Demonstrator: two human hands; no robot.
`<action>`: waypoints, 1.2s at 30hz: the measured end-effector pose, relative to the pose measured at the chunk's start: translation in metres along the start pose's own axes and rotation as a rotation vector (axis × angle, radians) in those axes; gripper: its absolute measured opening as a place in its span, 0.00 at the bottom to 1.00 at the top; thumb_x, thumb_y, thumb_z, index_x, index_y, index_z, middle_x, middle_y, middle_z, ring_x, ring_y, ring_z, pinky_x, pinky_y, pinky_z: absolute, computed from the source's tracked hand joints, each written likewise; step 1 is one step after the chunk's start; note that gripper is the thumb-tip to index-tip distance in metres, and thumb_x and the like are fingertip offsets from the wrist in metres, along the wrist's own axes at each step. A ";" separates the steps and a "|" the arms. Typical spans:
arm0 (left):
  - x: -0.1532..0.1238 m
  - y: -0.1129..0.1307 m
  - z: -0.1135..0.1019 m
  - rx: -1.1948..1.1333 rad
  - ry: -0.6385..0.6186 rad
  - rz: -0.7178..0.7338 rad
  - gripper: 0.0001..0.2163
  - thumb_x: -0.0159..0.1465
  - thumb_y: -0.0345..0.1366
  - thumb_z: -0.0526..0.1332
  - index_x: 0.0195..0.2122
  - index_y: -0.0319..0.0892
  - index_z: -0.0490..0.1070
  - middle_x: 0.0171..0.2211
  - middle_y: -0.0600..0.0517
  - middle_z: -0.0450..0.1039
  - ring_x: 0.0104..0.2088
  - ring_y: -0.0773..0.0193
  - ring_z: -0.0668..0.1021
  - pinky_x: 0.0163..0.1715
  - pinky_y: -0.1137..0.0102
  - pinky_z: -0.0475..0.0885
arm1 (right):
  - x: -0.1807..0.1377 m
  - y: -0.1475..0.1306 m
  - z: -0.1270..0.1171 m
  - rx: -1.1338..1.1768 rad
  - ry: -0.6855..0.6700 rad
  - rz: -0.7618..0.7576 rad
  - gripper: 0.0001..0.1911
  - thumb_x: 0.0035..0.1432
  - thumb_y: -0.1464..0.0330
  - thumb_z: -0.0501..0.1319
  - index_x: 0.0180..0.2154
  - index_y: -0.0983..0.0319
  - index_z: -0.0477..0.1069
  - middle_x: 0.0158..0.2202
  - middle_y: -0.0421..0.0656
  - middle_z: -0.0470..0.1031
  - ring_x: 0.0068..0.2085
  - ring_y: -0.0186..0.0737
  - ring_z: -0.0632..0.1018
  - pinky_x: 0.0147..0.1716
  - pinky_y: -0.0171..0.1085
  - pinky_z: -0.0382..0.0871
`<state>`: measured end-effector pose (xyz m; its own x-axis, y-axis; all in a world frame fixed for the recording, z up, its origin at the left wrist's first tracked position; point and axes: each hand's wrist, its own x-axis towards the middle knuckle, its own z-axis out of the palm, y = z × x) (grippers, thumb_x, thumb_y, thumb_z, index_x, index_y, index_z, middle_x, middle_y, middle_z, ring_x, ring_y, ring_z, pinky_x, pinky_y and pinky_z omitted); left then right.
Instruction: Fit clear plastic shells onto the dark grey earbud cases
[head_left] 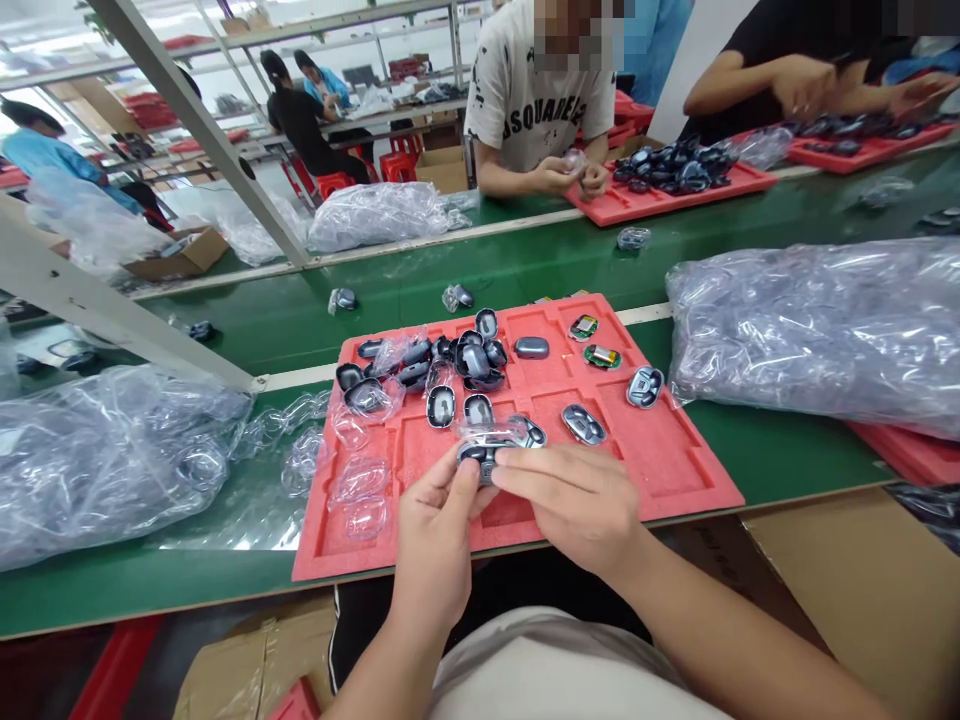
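On the left, a bag of clear plastic parts [112,460] is set on the green bench [225,590]. Loose clear covers [365,482] are laid at the left edge of the red tray [682,480] and are judged to be unused. Dark shells [472,360] are heaped farther in; these too appear to be left over for handling. Near the tray's front edge, the case [478,463] is held above the surface, pinched between thumb and fingers of the left hand [439,535]. Its right end is pressed by the bunched fingertips of the right hand [581,505]. Work on it is judged to be partly done: the inner part is seated, but whether a clear cover is joined cannot be told. To the right, two similar units [583,424] are laid uncovered, and two circuit boards [602,356] are left unhoused.
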<state>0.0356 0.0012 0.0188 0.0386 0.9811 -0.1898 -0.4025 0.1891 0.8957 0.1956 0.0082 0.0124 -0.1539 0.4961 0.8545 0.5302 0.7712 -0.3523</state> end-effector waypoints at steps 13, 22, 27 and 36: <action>0.003 -0.017 -0.010 0.141 0.074 0.123 0.19 0.67 0.42 0.69 0.57 0.44 0.80 0.56 0.44 0.81 0.59 0.49 0.81 0.60 0.58 0.76 | 0.005 -0.010 0.027 0.599 0.018 1.098 0.16 0.50 0.70 0.74 0.43 0.58 0.83 0.43 0.44 0.85 0.42 0.45 0.85 0.43 0.41 0.82; 0.003 0.000 -0.015 0.256 0.025 0.208 0.17 0.63 0.41 0.72 0.52 0.44 0.83 0.52 0.44 0.84 0.53 0.48 0.84 0.54 0.60 0.80 | 0.000 -0.005 0.032 0.521 0.087 0.870 0.18 0.49 0.79 0.68 0.41 0.57 0.85 0.40 0.44 0.86 0.38 0.42 0.86 0.40 0.38 0.83; 0.008 0.008 -0.017 0.309 0.072 0.194 0.16 0.59 0.36 0.74 0.49 0.46 0.85 0.48 0.46 0.86 0.49 0.47 0.86 0.52 0.58 0.81 | 0.002 -0.005 0.028 0.453 0.027 0.767 0.22 0.51 0.80 0.68 0.45 0.55 0.85 0.45 0.44 0.86 0.45 0.43 0.85 0.45 0.39 0.82; 0.006 0.002 -0.015 0.356 0.218 0.274 0.10 0.61 0.38 0.72 0.43 0.48 0.87 0.41 0.50 0.87 0.43 0.50 0.87 0.45 0.62 0.83 | 0.007 -0.009 0.037 0.525 0.134 0.792 0.11 0.58 0.75 0.67 0.39 0.57 0.85 0.37 0.44 0.86 0.40 0.42 0.86 0.41 0.38 0.82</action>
<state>0.0212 0.0067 0.0129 -0.2320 0.9724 0.0261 -0.0326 -0.0346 0.9989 0.1589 0.0191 0.0075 0.2028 0.9256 0.3195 -0.0066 0.3276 -0.9448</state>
